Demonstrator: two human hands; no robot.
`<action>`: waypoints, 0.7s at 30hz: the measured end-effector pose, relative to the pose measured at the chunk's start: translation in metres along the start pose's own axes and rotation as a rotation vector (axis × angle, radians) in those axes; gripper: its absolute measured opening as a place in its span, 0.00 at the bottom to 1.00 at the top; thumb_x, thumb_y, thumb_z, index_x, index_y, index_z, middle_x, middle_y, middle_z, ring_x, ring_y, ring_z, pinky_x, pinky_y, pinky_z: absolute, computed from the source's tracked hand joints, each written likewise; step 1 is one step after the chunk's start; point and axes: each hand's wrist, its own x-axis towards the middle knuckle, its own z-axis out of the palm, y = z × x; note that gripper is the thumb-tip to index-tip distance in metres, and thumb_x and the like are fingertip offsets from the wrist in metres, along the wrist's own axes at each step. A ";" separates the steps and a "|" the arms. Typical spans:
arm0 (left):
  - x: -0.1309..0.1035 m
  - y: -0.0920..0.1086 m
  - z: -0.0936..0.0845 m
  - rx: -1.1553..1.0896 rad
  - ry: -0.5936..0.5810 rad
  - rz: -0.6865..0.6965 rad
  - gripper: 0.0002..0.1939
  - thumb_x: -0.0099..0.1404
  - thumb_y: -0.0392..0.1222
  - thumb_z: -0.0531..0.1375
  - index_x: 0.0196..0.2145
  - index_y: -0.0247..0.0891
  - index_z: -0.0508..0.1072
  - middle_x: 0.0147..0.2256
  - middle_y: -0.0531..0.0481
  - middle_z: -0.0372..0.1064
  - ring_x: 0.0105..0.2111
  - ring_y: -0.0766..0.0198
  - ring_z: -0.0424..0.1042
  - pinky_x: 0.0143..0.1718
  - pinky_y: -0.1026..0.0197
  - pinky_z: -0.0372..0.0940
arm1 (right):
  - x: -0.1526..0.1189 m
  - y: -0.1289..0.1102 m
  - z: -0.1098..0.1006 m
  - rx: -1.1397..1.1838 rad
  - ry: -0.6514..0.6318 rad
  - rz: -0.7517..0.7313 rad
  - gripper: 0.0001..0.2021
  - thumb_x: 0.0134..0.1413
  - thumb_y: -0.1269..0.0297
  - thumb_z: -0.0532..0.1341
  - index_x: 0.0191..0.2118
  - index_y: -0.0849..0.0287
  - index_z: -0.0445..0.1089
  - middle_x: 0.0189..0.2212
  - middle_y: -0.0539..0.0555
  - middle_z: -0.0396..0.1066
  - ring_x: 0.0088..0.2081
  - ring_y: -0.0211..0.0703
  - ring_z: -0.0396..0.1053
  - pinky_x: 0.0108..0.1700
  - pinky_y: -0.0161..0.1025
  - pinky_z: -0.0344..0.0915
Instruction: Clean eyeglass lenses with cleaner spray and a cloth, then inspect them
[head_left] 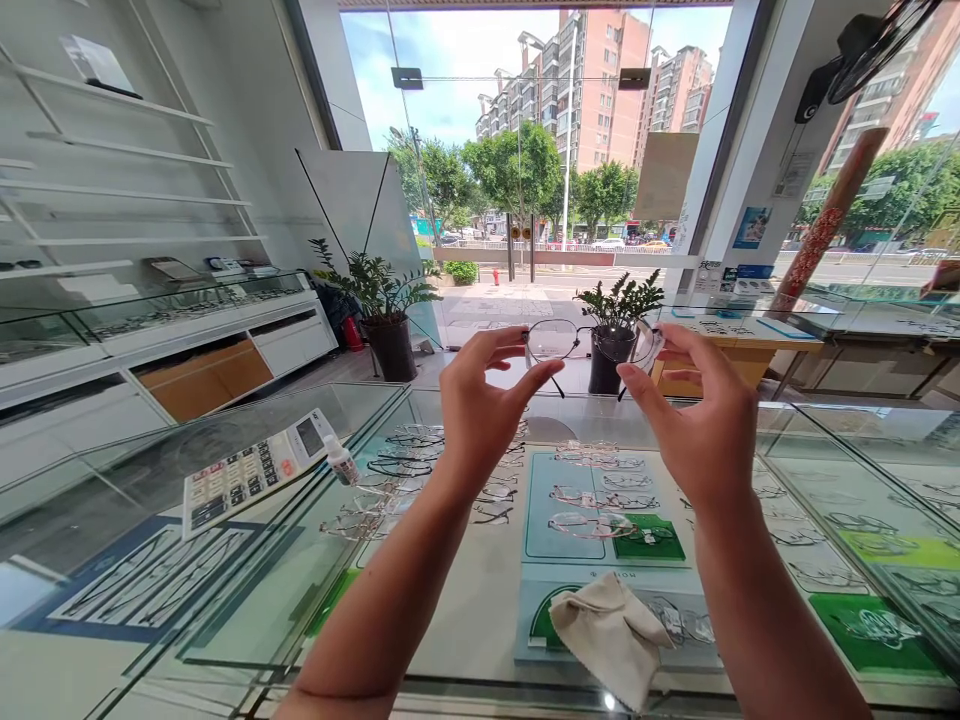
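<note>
A pair of thin dark-rimmed eyeglasses [553,341] is held up above the glass counter, between both hands. My left hand [484,385] pinches its left end with thumb and fingers. At the other end, my right hand [694,400] grips the right side of the frame, thumb below and fingers above. The temple tips hang down behind the lenses. Below my right forearm, a crumpled beige cloth [615,635] lies on the counter glass. Rows of eyeglasses [592,525] sit in the display case under my hands.
A large calculator [259,470] and a small white bottle [341,462] stand on the counter at left. Potted plants [390,345] flank the glass door ahead. Another display cabinet [210,350] runs along the left wall. A wooden-sided desk [720,350] stands at right.
</note>
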 end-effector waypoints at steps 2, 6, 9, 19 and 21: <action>0.000 -0.001 0.000 0.002 -0.001 0.002 0.24 0.59 0.54 0.77 0.49 0.43 0.82 0.43 0.47 0.84 0.44 0.56 0.84 0.43 0.54 0.78 | 0.000 0.000 -0.001 -0.002 0.001 0.007 0.24 0.63 0.46 0.71 0.58 0.54 0.75 0.49 0.59 0.83 0.46 0.54 0.82 0.43 0.51 0.81; 0.000 -0.004 0.001 0.004 0.000 0.017 0.23 0.60 0.54 0.77 0.48 0.43 0.82 0.42 0.46 0.84 0.42 0.57 0.84 0.41 0.55 0.78 | 0.000 -0.003 -0.003 -0.008 -0.019 0.029 0.23 0.63 0.46 0.70 0.58 0.53 0.76 0.49 0.59 0.83 0.47 0.55 0.81 0.44 0.52 0.80; 0.000 -0.005 0.001 -0.004 -0.003 0.027 0.22 0.60 0.52 0.77 0.48 0.43 0.82 0.42 0.46 0.84 0.42 0.56 0.85 0.40 0.55 0.78 | 0.001 -0.006 -0.004 -0.016 -0.032 0.047 0.23 0.64 0.45 0.70 0.57 0.52 0.75 0.49 0.59 0.83 0.47 0.56 0.81 0.45 0.53 0.80; -0.001 -0.004 0.001 0.079 0.018 0.122 0.23 0.62 0.53 0.77 0.50 0.44 0.81 0.43 0.46 0.83 0.44 0.56 0.84 0.41 0.54 0.77 | -0.001 -0.005 -0.003 -0.028 -0.083 0.092 0.24 0.63 0.48 0.70 0.60 0.53 0.74 0.52 0.60 0.82 0.48 0.57 0.81 0.43 0.53 0.81; -0.002 -0.003 0.001 0.123 0.039 0.162 0.23 0.62 0.54 0.77 0.50 0.43 0.80 0.43 0.47 0.82 0.44 0.57 0.83 0.40 0.55 0.77 | -0.001 -0.005 -0.003 -0.035 -0.109 0.118 0.25 0.63 0.48 0.69 0.61 0.53 0.74 0.52 0.61 0.82 0.47 0.57 0.82 0.44 0.54 0.81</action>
